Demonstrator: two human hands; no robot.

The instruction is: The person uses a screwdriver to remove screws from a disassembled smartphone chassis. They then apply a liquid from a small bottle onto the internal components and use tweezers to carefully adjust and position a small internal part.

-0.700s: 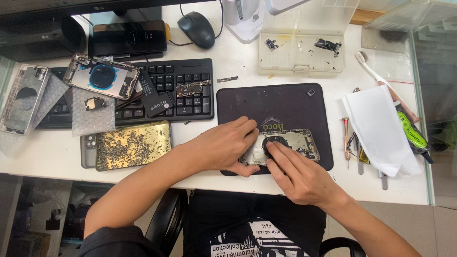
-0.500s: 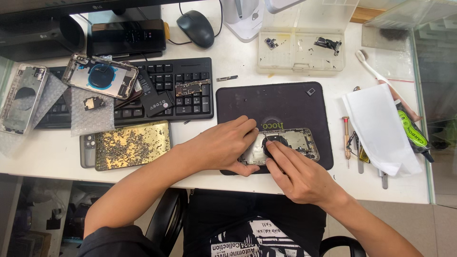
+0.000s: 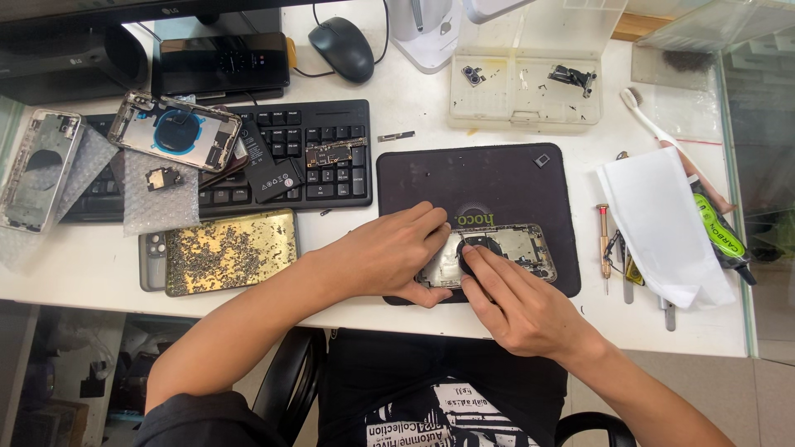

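Our left hand (image 3: 389, 257) clamps the phone frame (image 3: 513, 248) on the mat (image 3: 480, 178); our right hand (image 3: 517, 302), fingers curled, presses inside it.

- Opened phone housing (image 3: 507, 248): silver frame, inner side up, dark round coil at its middle.
- It lies flat across my dark mat (image 3: 489, 178), near its front edge, right of centre.

Bright, even overhead light, soft shadows, sharp focus, slight edge distortion.
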